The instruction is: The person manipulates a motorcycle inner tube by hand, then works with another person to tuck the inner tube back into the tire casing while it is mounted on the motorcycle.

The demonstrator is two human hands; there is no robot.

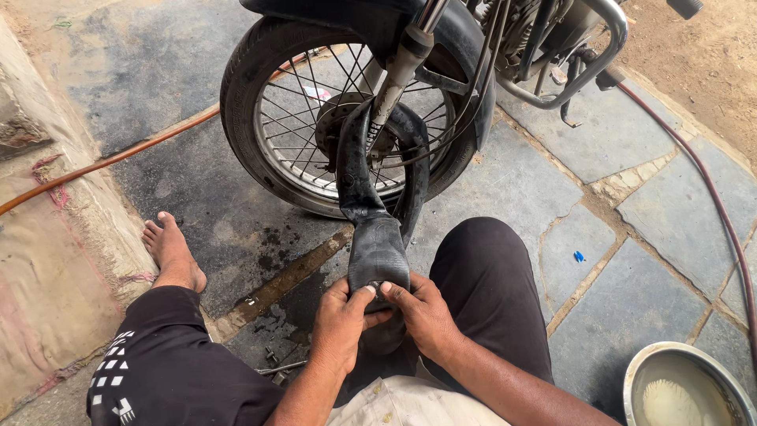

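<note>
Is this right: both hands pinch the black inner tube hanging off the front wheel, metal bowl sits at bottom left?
Not quite. Head view: the metal bowl sits at bottom right, not left. The rest holds: left hand and right hand both pinch the black inner tube hanging off the front wheel.

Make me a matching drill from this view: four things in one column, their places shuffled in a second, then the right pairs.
1. inner tube
2. metal bowl
3. orange hose
4. bare foot

a. bottom right corner
b. across the floor at left
c. pinched by left hand and right hand
d. on the floor left of the wheel

Pairs: 1-c, 2-a, 3-b, 4-d
</note>
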